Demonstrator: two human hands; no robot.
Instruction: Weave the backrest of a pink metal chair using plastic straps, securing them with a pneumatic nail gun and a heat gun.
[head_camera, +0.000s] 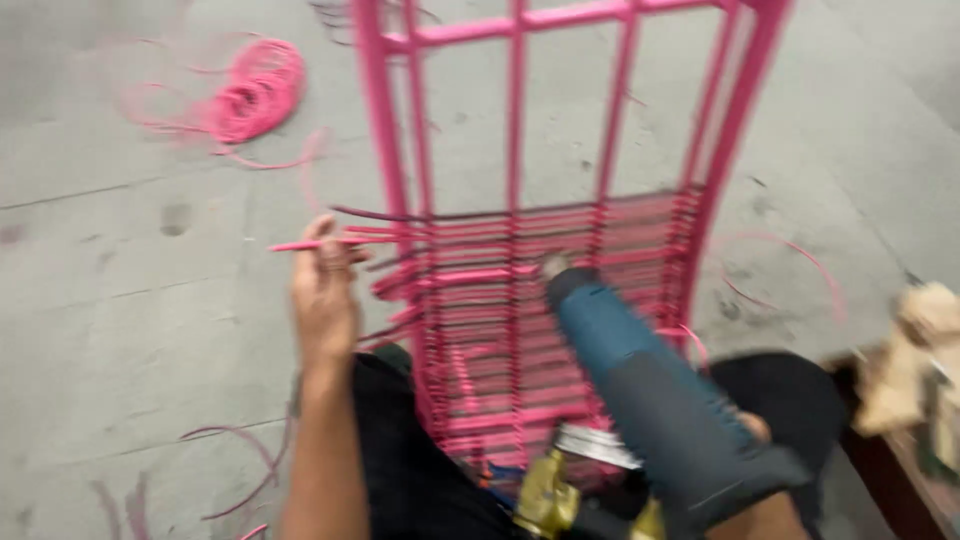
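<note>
Left hand (322, 290) raised beside the pink frame (515, 130), fingers closed on a pink cord (300, 245); cord end poking out past the fingertips on the far side from the frame, the rest running from the fingers into the woven rows (520, 300); thumb side of the hand nearest the frame's left upright, just beside it, contact not clear through the blur.

Right hand (752, 428) mostly hidden behind a blue and dark grey heat gun (650, 390); only a small patch of the hand showing at the tool's grip, wrapped around the handle as far as can be seen; nozzle (557, 268) far ahead of those fingers, aimed at the woven rows and close to them, touching or not impossible to tell.

Woven rows filling the lower part of the frame, between the two hands; upper bars of the frame bare, well beyond both sets of fingers.

Beyond the left fingertips, well apart, a loose coil of pink cord (250, 90) on the grey concrete floor (120, 330); loose cord scraps (235, 455) on the floor below the left forearm; another curl of cord (800, 260) on the floor past the frame's right upright.

Below both hands, dark trousers (410, 470); yellow object (545, 495) near the right wrist, kind unclear.
</note>
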